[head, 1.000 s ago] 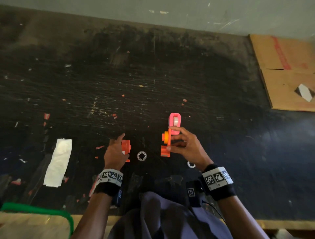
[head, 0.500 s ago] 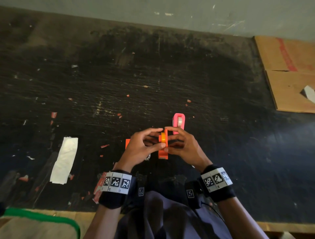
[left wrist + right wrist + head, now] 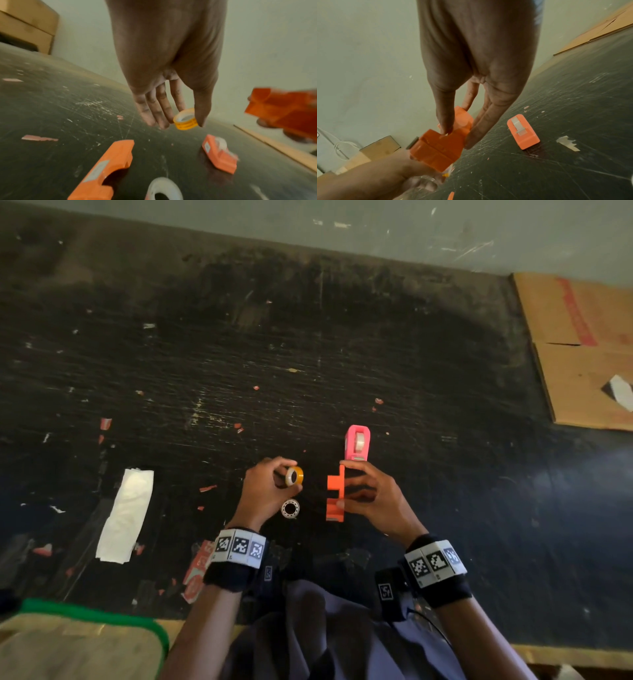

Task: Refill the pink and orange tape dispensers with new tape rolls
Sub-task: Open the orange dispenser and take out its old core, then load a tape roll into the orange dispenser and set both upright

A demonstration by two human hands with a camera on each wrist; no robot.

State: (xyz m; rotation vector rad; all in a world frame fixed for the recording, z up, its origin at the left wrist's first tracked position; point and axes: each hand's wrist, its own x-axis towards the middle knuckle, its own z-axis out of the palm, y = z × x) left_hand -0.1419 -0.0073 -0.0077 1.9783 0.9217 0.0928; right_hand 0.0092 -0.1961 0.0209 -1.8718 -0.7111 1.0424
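Against pale wall (image 3: pixel 376 220), scratched black tabletop (image 3: pixel 308 354)

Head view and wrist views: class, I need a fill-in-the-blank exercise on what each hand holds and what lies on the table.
1. The left hand pinches a small ____ tape roll.
2. The right hand holds the ____ dispenser half.
3. The pink dispenser stands on the table with a ____ already in it.
4. The clear tape roll lies on the table below the ____ hand.

Missing words: orange; orange; tape roll; left

Clear tape roll (image 3: pixel 163 189) cut off at bottom edge, orange dispenser half (image 3: pixel 288 108) blurred, cut by right edge
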